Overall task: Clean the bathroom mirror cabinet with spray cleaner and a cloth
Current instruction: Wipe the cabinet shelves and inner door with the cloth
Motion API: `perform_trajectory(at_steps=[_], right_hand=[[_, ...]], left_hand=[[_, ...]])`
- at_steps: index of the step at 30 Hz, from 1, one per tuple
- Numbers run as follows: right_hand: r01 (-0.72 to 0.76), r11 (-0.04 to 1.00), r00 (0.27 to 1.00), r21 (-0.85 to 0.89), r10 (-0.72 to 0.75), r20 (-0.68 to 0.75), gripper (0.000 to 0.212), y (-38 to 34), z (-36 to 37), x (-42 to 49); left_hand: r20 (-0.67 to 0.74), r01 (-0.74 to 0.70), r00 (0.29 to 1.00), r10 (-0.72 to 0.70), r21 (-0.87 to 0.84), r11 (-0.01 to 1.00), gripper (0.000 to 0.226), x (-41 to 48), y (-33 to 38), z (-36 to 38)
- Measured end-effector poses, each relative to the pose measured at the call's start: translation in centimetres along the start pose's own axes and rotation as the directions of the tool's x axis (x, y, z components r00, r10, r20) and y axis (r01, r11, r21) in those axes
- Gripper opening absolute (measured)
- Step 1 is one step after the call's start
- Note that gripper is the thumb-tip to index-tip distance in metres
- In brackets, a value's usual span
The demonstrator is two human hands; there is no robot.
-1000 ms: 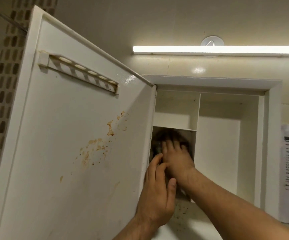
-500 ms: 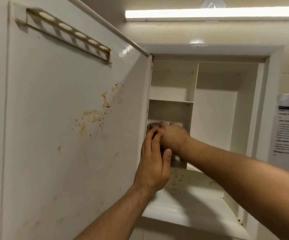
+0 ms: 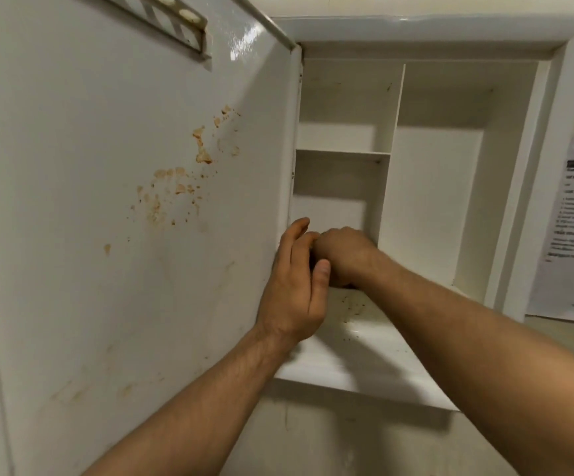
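So far: by my judgement the job is in its early part. The white, boxy mirror cabinet (image 3: 429,32) stands open, and its broad white door (image 3: 106,269) is swung out to the left of the fingers.
Left hand: the left hand (image 3: 295,286) is raised edge-on beside the door's hinge side. Its fingers (image 3: 294,242) are nearly straight and loosely together, the thumb is out, and it grips nothing that shows. The fingertips meet the right hand.
Right hand: the right hand (image 3: 344,252) reaches into the lower left compartment, knuckles up, with its fingers curled downward and hidden. A dark scrap shows beneath it, but I cannot tell whether that is the cloth or whether the hand holds it.
Spray cleaner: none is in view.
Left on the door: orange-brown blotchy stains (image 3: 203,149) sit up and to the left of the fingers and look unwiped.
Left inside: brown specks (image 3: 350,304) dot the white bottom shelf (image 3: 364,355) just below the fingers.
Above the fingers: the thin white middle shelf (image 3: 342,153) looks fairly clean, though I judge it probably needs a wipe too.
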State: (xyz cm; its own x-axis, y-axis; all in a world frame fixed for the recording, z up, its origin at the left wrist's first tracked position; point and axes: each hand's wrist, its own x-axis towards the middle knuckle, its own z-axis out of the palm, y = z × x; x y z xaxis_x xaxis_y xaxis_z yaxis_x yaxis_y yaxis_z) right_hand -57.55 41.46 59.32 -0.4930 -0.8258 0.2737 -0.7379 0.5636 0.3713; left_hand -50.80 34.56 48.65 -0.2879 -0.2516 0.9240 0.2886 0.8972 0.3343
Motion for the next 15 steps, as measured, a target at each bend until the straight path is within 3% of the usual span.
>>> perform_trajectory(at_steps=[2, 4, 6, 7, 10, 12, 14, 15], right_hand=[[0.068, 0.977, 0.993, 0.204, -0.085, 0.076, 0.018, -0.4, -0.2, 0.5], [0.167, 0.849, 0.981, 0.502, -0.196, 0.004, 0.031, -1.0, 0.4, 0.4], [0.262, 0.738, 0.963, 0.622, -0.242, -0.119, 0.036, -0.8, 1.1, -0.1], [0.261, 0.742, 0.962, 0.618, -0.257, -0.097, 0.032, -0.5, 1.2, -0.2], [0.178, 0.92, 0.961, 0.35, -0.24, 0.141, 0.018, 0.4, 0.0, -0.1], [0.137, 0.991, 0.958, -0.004, -0.132, 0.253, 0.012, 1.2, -1.4, -0.4], [0.166, 0.918, 0.953, -0.361, -0.056, 0.297, 0.014, 1.4, -2.0, -1.0], [0.19, 0.867, 0.95, -0.46, -0.044, 0.31, 0.016, 1.1, -1.8, -1.3]], left_hand=[[-0.023, 0.031, 0.999, -0.031, -0.03, 0.999, 0.051, 0.3, 1.0, -0.1], [-0.065, 0.049, 0.996, -0.053, -0.064, 0.997, 0.054, 0.7, 1.9, -0.3], [-0.091, 0.042, 0.995, -0.046, -0.049, 0.998, 0.054, 1.1, 2.4, -0.5], [-0.084, 0.037, 0.996, -0.04, -0.029, 0.999, 0.054, 1.3, 2.6, -0.6], [0.004, 0.076, 0.997, -0.076, 0.027, 0.997, 0.055, 1.8, 2.8, -0.9], [0.085, 0.141, 0.986, -0.146, 0.056, 0.988, 0.056, 1.4, 2.6, -0.9], [0.196, 0.185, 0.958, -0.208, 0.128, 0.974, 0.051, 0.8, 2.0, -1.1], [0.25, 0.184, 0.942, -0.226, 0.179, 0.966, 0.045, 0.4, 1.7, -1.3]])
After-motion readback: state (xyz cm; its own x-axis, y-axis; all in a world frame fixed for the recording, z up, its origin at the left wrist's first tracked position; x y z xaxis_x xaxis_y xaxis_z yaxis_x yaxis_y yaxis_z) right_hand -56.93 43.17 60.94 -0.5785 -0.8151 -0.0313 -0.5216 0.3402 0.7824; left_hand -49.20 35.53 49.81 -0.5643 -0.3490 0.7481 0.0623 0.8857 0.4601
